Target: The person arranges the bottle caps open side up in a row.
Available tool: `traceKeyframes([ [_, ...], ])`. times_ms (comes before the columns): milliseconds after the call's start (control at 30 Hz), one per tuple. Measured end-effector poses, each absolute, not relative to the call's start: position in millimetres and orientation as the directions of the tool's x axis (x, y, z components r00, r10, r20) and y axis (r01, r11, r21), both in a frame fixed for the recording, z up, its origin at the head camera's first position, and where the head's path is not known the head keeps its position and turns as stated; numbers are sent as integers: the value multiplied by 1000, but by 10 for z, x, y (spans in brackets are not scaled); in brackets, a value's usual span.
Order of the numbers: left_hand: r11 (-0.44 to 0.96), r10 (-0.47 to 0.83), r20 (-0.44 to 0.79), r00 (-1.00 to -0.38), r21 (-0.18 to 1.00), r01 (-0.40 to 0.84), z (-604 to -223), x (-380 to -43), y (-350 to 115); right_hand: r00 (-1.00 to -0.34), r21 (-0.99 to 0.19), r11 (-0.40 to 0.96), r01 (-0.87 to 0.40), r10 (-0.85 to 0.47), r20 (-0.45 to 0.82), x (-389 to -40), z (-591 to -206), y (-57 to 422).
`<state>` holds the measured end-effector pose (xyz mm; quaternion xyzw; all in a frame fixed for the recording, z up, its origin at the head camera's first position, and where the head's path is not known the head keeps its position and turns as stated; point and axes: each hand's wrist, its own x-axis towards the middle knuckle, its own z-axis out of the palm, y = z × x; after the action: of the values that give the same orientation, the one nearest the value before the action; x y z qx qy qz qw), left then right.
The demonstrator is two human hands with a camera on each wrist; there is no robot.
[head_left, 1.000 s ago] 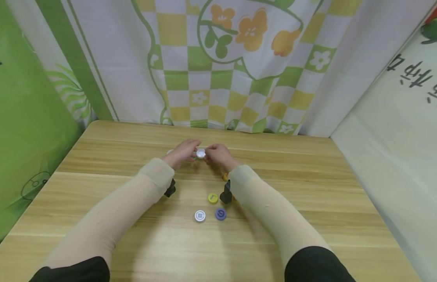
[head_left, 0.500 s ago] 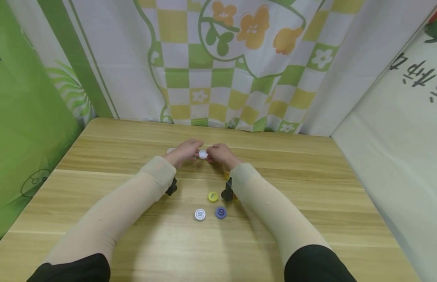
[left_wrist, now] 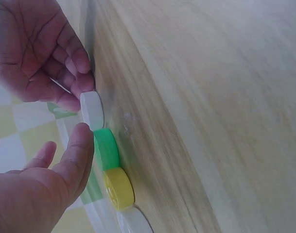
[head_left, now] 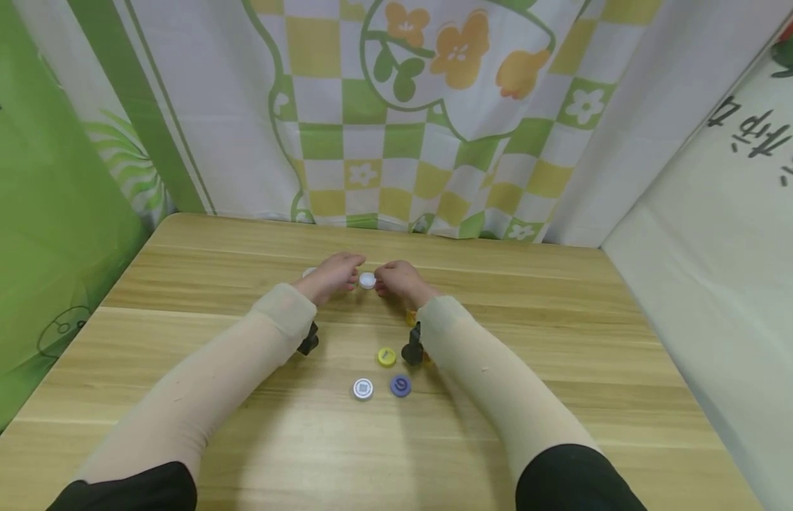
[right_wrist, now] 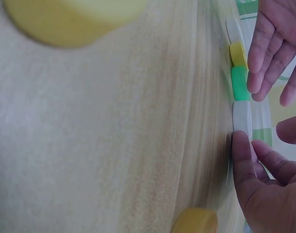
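Several bottle caps stand side by side in a row at the far part of the table. A white cap (head_left: 367, 281) ends the row on the right; a green cap (left_wrist: 106, 148), a yellow cap (left_wrist: 119, 188) and another white cap (left_wrist: 134, 221) follow to its left. My right hand (head_left: 401, 279) touches the outer side of the right-end white cap with its fingertips. Beside the green cap, my left hand (head_left: 335, 275) hovers with loosely extended fingers and holds nothing. From the head view, the left hand hides most of the row's middle.
Nearer on the wooden table (head_left: 294, 440) lie a yellow cap (head_left: 386, 357), a printed white cap (head_left: 363, 389) and a purple cap (head_left: 400, 385). An orange cap (head_left: 411, 319) is partly hidden by my right wrist. A patterned curtain (head_left: 409, 163) hangs behind the table.
The white cap, earlier between the fingers of both hands, now lies at the row's right end. My left hand has drawn slightly leftward from it; the right hand stays beside it.
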<state>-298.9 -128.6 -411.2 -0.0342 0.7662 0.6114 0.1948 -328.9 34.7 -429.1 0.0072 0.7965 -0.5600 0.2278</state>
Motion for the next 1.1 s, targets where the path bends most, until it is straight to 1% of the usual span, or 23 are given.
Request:
traceKeyframes([
  [167,263,188,-357,-915,916,-304,-4108,-2977,-1314,-893,-893,352,282,-244,-378,-3307,-4310,338],
  [400,271,188,-365,-912,911,-309,-4103,-2979,-1316,-893,-890,367,272,-250,-376,-3299,-4307,358],
  [567,257,186,-322,-928,928,-270,-4097,-2986,-1317,-898,-893,371,255,-250,-361,-3308,-4303,420],
  [700,242,207,-277,-938,944,-225,-4086,-2958,-1261,-899,-891,387,236,-261,-352,-3304,-4268,524],
  [900,252,253,-285,-924,942,-222,-4055,-2810,-1157,-848,-877,434,207,-368,-382,-3199,-4142,692],
  [1000,262,276,-290,-916,940,-219,-4065,-2740,-1100,-830,-862,482,158,-408,-381,-3115,-4102,797],
  [1100,278,336,-299,-893,938,-209,-4109,-2667,-1058,-810,-850,514,112,-448,-378,-2999,-4077,900],
])
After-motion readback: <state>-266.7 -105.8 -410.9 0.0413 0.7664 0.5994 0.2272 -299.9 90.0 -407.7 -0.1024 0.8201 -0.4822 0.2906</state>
